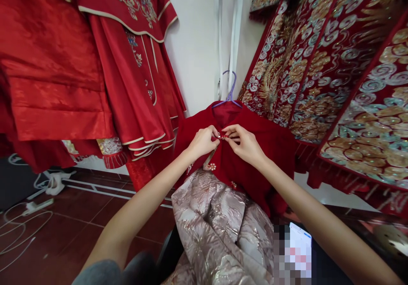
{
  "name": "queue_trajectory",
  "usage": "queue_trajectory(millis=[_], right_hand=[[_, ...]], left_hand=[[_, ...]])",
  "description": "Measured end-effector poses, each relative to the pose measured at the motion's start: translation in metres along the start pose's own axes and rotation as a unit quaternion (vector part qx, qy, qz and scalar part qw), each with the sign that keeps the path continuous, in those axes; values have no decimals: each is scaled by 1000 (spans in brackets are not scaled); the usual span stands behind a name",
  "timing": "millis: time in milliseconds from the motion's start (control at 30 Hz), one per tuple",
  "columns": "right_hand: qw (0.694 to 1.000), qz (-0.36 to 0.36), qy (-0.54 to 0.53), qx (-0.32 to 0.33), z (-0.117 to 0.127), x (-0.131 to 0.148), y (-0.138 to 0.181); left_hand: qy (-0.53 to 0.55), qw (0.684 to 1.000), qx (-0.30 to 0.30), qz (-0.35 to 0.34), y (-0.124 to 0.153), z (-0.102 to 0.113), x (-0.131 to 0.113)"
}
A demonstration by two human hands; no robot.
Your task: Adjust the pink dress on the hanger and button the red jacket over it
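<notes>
A dark red jacket (270, 149) hangs in front of me on a purple hanger (230, 92). At its neckline, my left hand (204, 141) and my right hand (242, 143) meet, thumbs and forefingers pinched on either side of a small jeweled fastener (221, 136). The fingertips partly cover the fastener, so I cannot tell whether it is joined. Below it the front edges part, showing a gold-and-pearl flower button (211, 166) on the left edge and another ornament (233, 184) on the right. Shiny silver-pink brocade fabric (219, 221) spreads below the jacket.
Red garments (127, 64) hang at the left, and heavily embroidered ones (318, 64) at the right. White straps (234, 29) run down to the hanger. White cables and a power strip (37, 207) lie on the tiled floor. A lit phone (300, 251) shows at lower right.
</notes>
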State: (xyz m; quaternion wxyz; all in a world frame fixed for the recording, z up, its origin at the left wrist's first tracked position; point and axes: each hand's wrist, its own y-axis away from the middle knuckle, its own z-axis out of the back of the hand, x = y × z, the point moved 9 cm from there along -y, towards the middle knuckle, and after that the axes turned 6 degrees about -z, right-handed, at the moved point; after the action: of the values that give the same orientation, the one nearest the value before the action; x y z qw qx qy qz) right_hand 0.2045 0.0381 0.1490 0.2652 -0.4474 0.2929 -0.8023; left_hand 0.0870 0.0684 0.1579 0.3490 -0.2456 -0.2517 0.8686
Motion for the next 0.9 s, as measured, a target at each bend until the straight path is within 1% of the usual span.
queue_trajectory(millis=[100,200,367,533,800,900], right_hand=[[1000,-4,-5,-10,0,-2,-2],[1000,-4,-10,-19,1,-2,-3],[1000,2,-14,-9,1,-1,-2],[999,-6,-34,-4,3,-2,-2],[996,-52,-75,0,4,-19,-9],[997,-52,-64,5,6,-19,-11]], left_hand=[[-13,1000,4,-9,2,2,-5],[1,1000,10,-14,6,4,-8],[8,1000,4,-28,6,6,-11],[-26,999,8,-48,1,3,-15],[-62,994,33,-83,0,5,-25],[-86,993,24,-73,1,7,-28]])
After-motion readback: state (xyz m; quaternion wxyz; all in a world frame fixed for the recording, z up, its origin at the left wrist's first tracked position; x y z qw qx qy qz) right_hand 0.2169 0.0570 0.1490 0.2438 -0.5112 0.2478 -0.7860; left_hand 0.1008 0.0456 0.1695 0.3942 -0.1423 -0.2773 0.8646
